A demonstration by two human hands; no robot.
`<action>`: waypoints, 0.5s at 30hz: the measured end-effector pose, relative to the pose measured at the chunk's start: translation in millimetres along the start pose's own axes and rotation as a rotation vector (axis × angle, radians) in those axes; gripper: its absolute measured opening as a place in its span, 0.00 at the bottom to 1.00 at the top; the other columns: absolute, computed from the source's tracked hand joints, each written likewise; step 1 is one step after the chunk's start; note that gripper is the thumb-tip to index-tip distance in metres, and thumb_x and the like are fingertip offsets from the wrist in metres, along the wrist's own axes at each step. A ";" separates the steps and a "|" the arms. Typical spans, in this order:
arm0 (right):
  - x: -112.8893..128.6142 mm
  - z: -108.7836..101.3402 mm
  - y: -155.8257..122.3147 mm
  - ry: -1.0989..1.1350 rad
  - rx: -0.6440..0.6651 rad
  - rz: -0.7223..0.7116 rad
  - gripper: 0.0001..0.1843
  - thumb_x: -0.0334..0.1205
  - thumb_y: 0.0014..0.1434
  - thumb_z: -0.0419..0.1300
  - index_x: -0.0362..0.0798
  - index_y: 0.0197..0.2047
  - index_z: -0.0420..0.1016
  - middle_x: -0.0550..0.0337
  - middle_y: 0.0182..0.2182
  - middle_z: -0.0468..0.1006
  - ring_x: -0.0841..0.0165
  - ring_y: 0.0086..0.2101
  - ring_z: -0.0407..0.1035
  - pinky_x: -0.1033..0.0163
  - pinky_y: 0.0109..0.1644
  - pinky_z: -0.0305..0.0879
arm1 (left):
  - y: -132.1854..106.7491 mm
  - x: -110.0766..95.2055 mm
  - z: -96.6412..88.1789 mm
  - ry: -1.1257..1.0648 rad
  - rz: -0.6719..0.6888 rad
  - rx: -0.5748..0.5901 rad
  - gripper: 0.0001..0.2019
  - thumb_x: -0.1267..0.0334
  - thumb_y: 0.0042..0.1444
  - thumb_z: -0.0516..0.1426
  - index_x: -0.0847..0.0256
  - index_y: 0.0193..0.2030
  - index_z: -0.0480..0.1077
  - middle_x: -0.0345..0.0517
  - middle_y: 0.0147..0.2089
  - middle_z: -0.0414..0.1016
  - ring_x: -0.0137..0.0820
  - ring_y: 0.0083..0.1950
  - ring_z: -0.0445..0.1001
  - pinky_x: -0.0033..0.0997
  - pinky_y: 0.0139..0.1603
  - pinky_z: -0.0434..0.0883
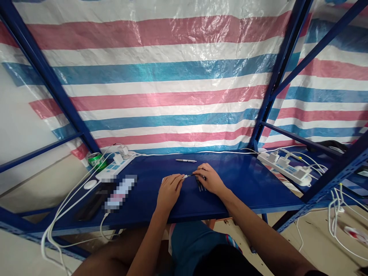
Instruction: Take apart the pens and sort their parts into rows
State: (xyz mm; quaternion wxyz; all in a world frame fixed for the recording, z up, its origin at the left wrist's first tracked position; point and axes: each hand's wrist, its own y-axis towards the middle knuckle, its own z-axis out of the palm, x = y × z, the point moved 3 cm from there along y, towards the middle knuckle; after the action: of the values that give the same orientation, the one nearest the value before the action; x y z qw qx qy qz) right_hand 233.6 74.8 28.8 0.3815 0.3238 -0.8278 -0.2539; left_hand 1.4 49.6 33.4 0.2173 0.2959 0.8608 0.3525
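Observation:
My left hand is closed around a slim white pen, with most of its length hidden under the fingers. From the right, the fingertips of my right hand pinch the thin dark end of the same pen. Both hands are low over the blue desk. Beneath my right palm are several small dark pieces with pale tips, partly covered, and I cannot tell whether that hand touches them. Beyond the hands, a second white pen lies flat on the desk.
At the left stand a green can and a white power strip, with a blurred phone on a charging cable. Another power strip lies at the right. Blue metal posts frame the desk; a striped sheet hangs behind.

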 end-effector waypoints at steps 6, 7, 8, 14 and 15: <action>-22.8 -4.0 -1.9 0.137 -0.214 0.258 0.24 0.42 0.68 0.61 0.55 0.66 0.73 0.55 0.42 0.80 0.58 0.42 0.74 0.50 0.51 0.74 | 4.1 1.6 -13.9 -0.024 -0.168 -0.129 0.19 0.56 0.74 0.52 0.56 0.67 0.72 0.52 0.45 0.84 0.43 0.51 0.79 0.46 0.54 0.73; -25.2 -2.7 -2.6 0.185 -0.227 0.300 0.29 0.43 0.68 0.61 0.55 0.71 0.68 0.56 0.42 0.80 0.60 0.39 0.74 0.52 0.48 0.75 | 4.5 1.9 -14.5 -0.036 -0.183 -0.129 0.20 0.56 0.74 0.52 0.56 0.68 0.71 0.51 0.45 0.83 0.43 0.49 0.79 0.46 0.54 0.73; -26.4 -1.1 -3.1 0.230 -0.229 0.329 0.33 0.44 0.68 0.61 0.55 0.74 0.63 0.57 0.42 0.80 0.62 0.37 0.74 0.54 0.45 0.75 | 5.0 2.1 -14.1 -0.044 -0.189 -0.121 0.21 0.56 0.75 0.52 0.57 0.69 0.70 0.51 0.45 0.83 0.42 0.48 0.79 0.46 0.53 0.72; -17.9 4.0 -0.9 0.345 -0.166 0.315 0.36 0.43 0.68 0.59 0.55 0.77 0.57 0.57 0.44 0.80 0.64 0.37 0.75 0.58 0.43 0.75 | 6.7 8.4 -1.8 -0.012 -0.207 -0.040 0.17 0.57 0.73 0.53 0.56 0.61 0.76 0.49 0.42 0.83 0.43 0.47 0.78 0.44 0.51 0.71; -16.5 4.4 -0.4 0.357 -0.162 0.309 0.35 0.43 0.68 0.59 0.55 0.76 0.59 0.57 0.44 0.80 0.64 0.37 0.76 0.57 0.43 0.76 | 6.5 10.3 1.0 0.002 -0.220 -0.029 0.16 0.57 0.72 0.54 0.56 0.59 0.77 0.49 0.42 0.83 0.43 0.48 0.78 0.45 0.51 0.71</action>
State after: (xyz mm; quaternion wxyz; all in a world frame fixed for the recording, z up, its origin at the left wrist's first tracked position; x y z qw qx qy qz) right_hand 238.5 87.3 18.3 0.5807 0.2016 -0.7638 -0.1966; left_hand -3.3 60.7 35.8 0.2578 0.1962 0.8831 0.3393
